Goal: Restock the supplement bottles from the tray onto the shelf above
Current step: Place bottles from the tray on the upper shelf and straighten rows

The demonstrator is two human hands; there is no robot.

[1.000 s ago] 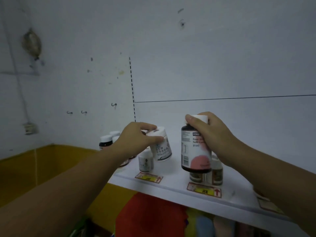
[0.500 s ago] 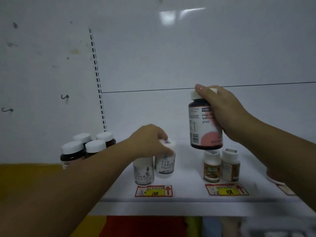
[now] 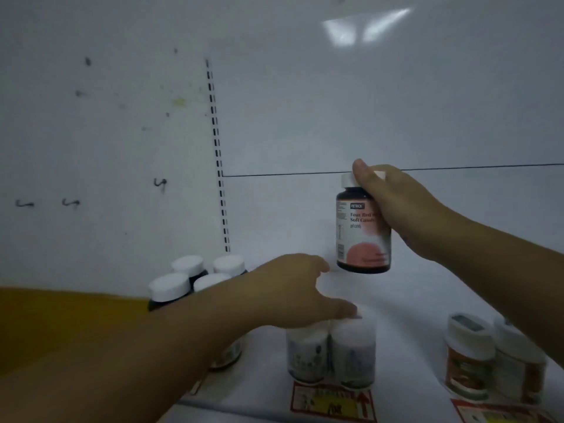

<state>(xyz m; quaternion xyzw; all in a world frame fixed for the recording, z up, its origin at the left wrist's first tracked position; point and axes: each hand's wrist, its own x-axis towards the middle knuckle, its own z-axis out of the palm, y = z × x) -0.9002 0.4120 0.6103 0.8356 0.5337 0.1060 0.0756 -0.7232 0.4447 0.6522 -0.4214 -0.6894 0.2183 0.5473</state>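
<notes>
— White back panel, white shelf (image 3: 406, 303). What's stocked so far, starting from nine o'clock?

— Far left, a cluster of dark bottles with white caps (image 3: 189, 282), standing behind the left forearm. Next, at six o'clock, a pair of pale bottles (image 3: 331, 352) side by side above a price tag (image 3: 332, 403). The left hand (image 3: 293, 291) hovers flat over their caps, fingers spread, gripping nothing; whether it touches them I cannot tell.

— And the one in the air?

— The right hand (image 3: 393, 206) is clamped around the cap and shoulder of a dark bottle with a pink label (image 3: 363, 233), upright, held clear of the shelf around one o'clock. That one isn't placed yet.

— Further right?

— Two orange-labelled bottles (image 3: 491, 358) at four o'clock. The tray is out of view, so what remains to carry up I can't judge.
</notes>
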